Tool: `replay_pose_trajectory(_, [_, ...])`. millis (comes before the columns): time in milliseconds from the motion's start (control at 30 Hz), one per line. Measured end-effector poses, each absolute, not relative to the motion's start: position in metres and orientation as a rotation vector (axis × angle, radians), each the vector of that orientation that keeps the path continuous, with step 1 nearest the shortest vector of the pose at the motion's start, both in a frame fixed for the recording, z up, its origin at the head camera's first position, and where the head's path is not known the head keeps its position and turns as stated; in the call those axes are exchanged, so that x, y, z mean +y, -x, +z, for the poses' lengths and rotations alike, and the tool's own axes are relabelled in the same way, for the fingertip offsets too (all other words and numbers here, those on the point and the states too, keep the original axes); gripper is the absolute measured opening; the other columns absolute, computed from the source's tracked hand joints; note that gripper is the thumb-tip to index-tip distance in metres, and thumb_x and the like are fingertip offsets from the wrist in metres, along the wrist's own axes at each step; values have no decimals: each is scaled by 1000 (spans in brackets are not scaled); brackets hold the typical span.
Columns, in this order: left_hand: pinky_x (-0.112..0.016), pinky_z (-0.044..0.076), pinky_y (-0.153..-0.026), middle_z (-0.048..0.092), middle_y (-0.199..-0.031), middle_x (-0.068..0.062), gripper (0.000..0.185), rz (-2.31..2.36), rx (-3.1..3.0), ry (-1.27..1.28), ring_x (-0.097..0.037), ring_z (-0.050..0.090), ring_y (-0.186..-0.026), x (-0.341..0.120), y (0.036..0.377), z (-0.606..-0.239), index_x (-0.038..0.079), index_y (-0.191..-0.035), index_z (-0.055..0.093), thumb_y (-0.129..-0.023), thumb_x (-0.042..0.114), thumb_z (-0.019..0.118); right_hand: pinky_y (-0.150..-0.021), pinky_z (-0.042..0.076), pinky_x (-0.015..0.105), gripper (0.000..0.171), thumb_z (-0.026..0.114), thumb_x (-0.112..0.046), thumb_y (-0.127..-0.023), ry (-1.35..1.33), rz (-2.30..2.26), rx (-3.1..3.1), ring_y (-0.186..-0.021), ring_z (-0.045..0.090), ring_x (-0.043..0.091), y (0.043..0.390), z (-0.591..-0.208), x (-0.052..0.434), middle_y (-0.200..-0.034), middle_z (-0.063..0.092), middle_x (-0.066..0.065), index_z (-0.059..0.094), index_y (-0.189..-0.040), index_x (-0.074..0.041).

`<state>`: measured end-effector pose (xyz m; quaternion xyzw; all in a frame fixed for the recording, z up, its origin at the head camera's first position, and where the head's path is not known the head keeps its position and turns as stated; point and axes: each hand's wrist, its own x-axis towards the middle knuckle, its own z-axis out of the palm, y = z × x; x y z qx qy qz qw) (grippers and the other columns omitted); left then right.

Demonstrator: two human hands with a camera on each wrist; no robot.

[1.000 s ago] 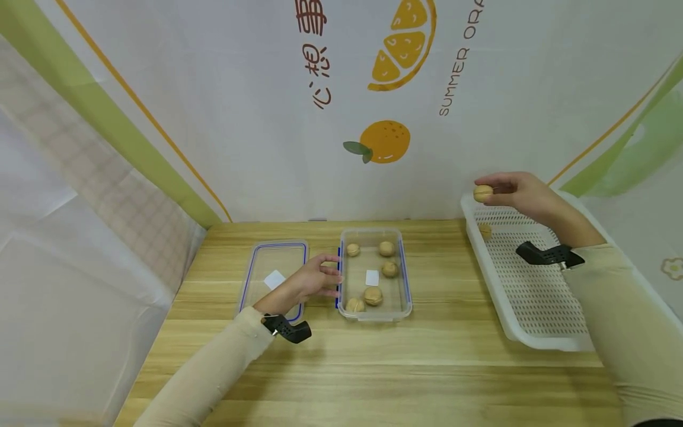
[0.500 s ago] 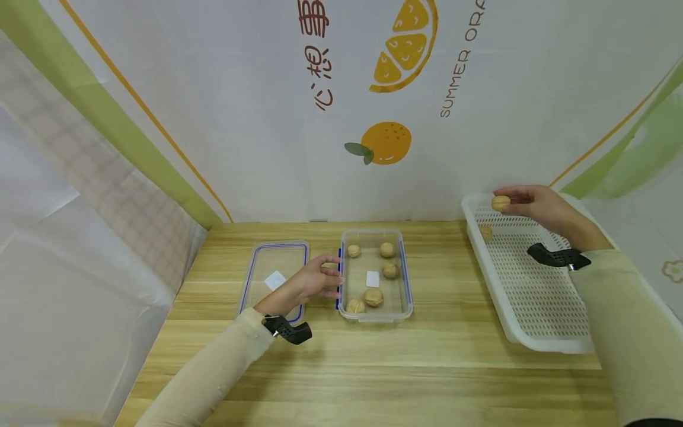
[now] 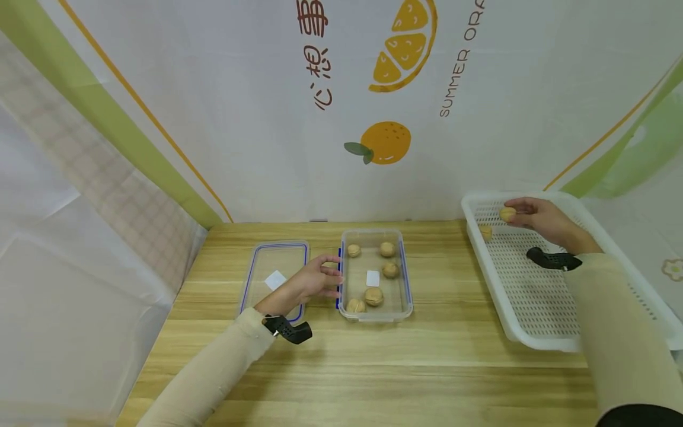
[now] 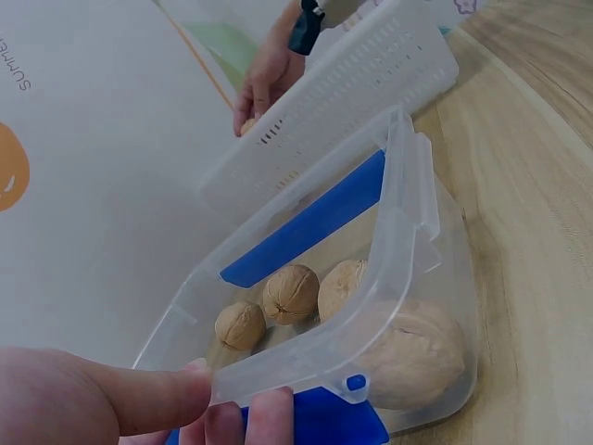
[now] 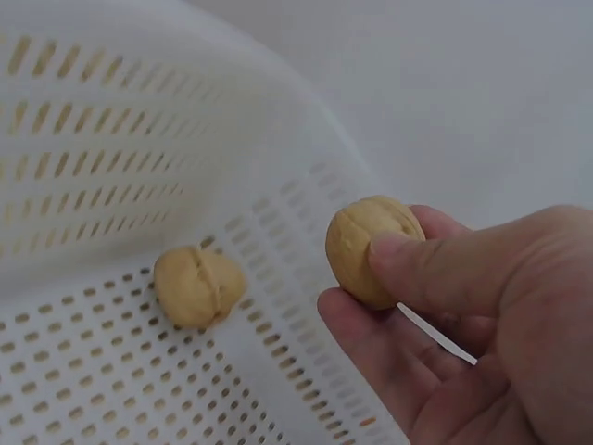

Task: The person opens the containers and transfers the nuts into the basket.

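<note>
Your right hand (image 3: 539, 216) holds a walnut (image 3: 507, 213) over the far corner of the white basket (image 3: 533, 308); one loose walnut (image 3: 486, 232) lies just below it, the remaining mesh floor open. Bare tabletop (image 3: 453, 284) separates basket from clear container (image 3: 373, 314), whose left wall your left hand (image 3: 312, 281) occupies.
</note>
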<state>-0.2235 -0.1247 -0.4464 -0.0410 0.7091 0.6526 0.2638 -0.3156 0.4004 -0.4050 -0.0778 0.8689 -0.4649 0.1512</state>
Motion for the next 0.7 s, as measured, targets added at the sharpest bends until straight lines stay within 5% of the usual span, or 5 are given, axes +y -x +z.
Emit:
replay_pose_trajectory(400, [-33, 65, -75, 53, -116, -17, 54, 1763, 1919, 110, -22, 61, -90, -125, 225, -448, 0, -148, 39, -98, -9, 58, -84, 53, 15, 49, 55, -7, -106, 207, -1216, 2566, -94, 55, -10, 315, -437, 413, -141, 44, 35, 36, -145, 16])
replay_pose_trajectory(700, [-34, 65, -75, 53, -114, -16, 53, 1762, 1919, 99, -22, 61, -90, -125, 224, -447, 0, -148, 39, -98, -9, 58, -80, 56, 16, 48, 58, 0, -102, 167, -1243, 2586, -91, 52, -12, 317, -450, 406, -141, 43, 40, 39, -141, 20])
